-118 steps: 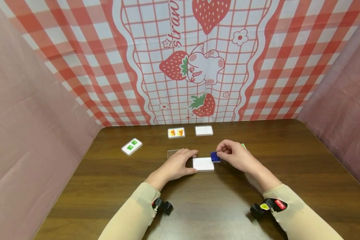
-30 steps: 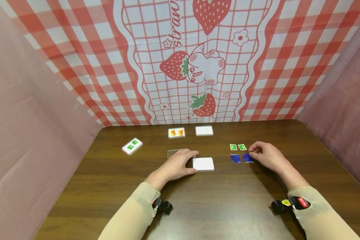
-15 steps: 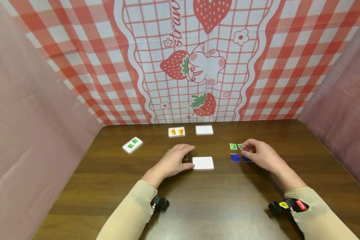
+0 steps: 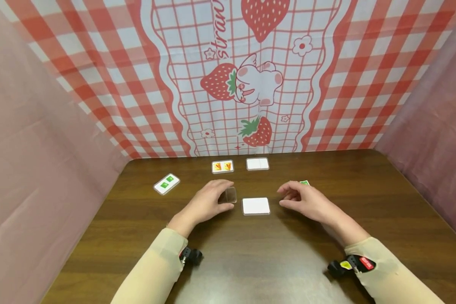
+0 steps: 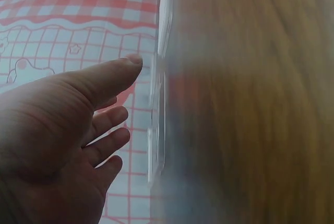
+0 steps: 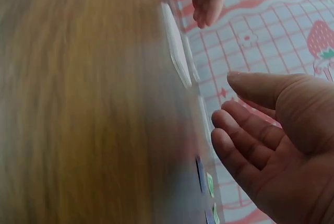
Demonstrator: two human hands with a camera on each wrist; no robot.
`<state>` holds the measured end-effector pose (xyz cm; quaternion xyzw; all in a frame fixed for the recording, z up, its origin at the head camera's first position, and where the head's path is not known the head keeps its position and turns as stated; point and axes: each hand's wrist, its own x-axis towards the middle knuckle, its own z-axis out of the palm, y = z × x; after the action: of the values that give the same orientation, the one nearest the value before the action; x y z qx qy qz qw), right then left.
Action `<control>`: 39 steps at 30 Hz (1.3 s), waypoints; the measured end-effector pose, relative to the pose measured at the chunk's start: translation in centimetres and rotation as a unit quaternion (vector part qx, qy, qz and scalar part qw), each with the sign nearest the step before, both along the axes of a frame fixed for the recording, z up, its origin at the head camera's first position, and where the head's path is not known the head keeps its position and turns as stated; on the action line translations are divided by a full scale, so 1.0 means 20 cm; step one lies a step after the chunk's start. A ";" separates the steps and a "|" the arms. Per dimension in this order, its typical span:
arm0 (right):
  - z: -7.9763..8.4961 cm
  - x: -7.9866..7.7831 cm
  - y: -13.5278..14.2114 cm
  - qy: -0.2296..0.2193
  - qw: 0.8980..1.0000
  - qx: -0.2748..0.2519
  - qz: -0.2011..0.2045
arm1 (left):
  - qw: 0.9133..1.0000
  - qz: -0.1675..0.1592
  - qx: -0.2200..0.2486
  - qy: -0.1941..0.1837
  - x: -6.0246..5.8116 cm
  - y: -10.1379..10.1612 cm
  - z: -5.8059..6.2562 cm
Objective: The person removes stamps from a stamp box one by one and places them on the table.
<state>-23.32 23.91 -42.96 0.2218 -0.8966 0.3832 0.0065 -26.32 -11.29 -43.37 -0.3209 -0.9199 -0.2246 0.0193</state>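
A white card in a clear frame (image 4: pixel 256 206) lies on the table between the two hands. My left hand (image 4: pixel 205 200) hovers just left of it, thumb and fingers apart, over a clear plastic cover (image 4: pixel 231 195) that it partly hides. In the left wrist view, that hand's thumb and fingers (image 5: pixel 108 169) hold nothing. To the card's right is my right hand (image 4: pixel 308 202), loosely curved and without anything in its grasp. It hides blue squares in the head view; the right wrist view shows a blue square (image 6: pixel 200 174) and a green square (image 6: pixel 210 185) below its fingers.
Along the back lie a framed card with two orange pictures (image 4: pixel 222 166) and a framed white card (image 4: pixel 257 164). A framed card with two green squares (image 4: pixel 166 184) sits tilted at the left. A strawberry-print cloth (image 4: pixel 258 80) hangs behind the wooden table (image 4: pixel 247 261).
The right hand set a blue square down beside another at the right, then came back left without it. My left hand has let go of the white card's edge and shifted left.
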 end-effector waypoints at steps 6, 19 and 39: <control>-0.04 0.00 -0.09 0.000 1.000 -0.012 0.027 | 1.000 0.017 -0.006 0.001 -0.01 -0.06 -0.01; -0.10 0.00 -0.14 0.006 0.999 0.022 0.038 | 0.999 0.025 -0.019 -0.018 -0.04 -0.13 -0.03; -0.13 -0.02 -0.16 0.017 0.999 0.037 0.033 | 1.000 0.006 0.008 -0.018 -0.13 -0.23 -0.14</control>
<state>-23.71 20.67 -45.59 0.2582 -0.9019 0.3462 0.0010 -28.95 -15.95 -46.27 -0.3109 -0.9202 -0.2376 0.0063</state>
